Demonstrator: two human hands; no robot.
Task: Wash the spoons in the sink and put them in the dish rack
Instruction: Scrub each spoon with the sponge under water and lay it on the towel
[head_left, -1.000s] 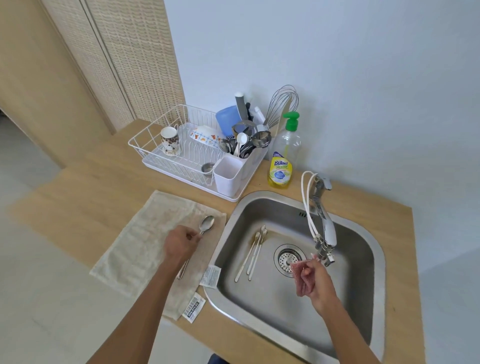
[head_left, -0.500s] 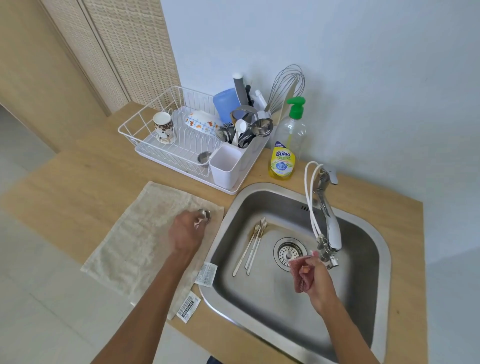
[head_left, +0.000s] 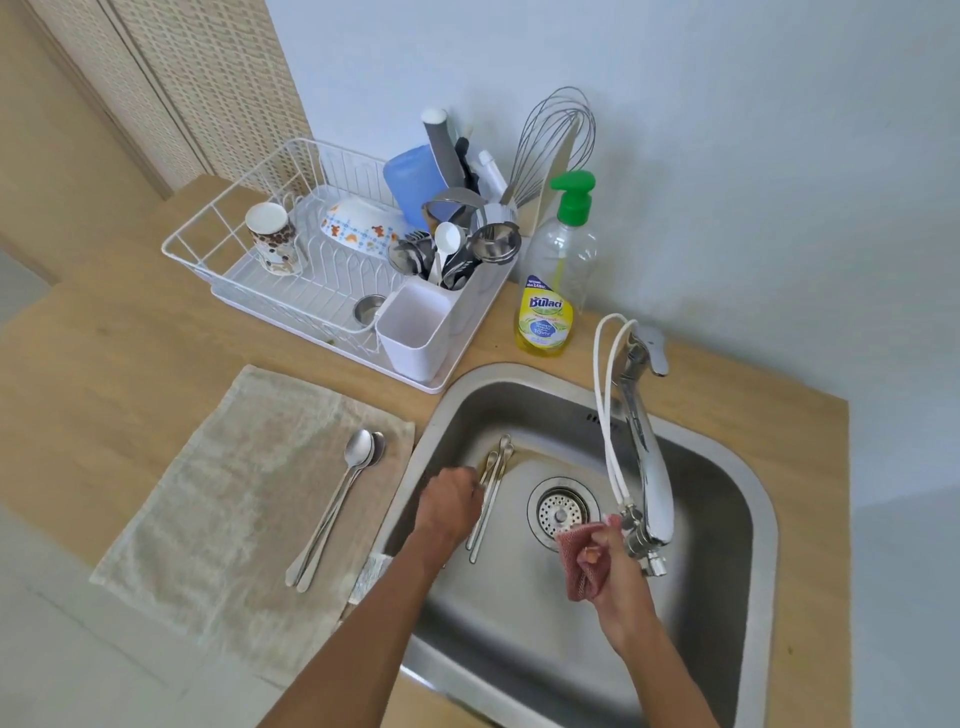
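Sink (head_left: 519, 649), steel, set in desk (head_left: 130, 332). Contents: thin spoons (head_left: 493, 483) (two or three, handles overlapping) flat on the basin floor, left of the drain (head_left: 561, 512).
Left hand (head_left: 452, 499): over their handles, fingers curled; whether it grips them cannot be told.
Right hand (head_left: 615, 569): under the tap (head_left: 649, 467), clutching a pink cloth (head_left: 579, 564).
Towel (head_left: 234, 467) on desk: two large spoons (head_left: 337, 504) side by side.
Dish rack (head_left: 291, 296): behind the towel, well apart from both hands.

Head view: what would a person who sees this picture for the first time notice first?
Most likely the two hands in the sink: the left hand is at the thin spoons on its floor, and the right hand grips a pink cloth beside the faucet. Next, two spoons lie side by side on the beige towel, left of the sink.
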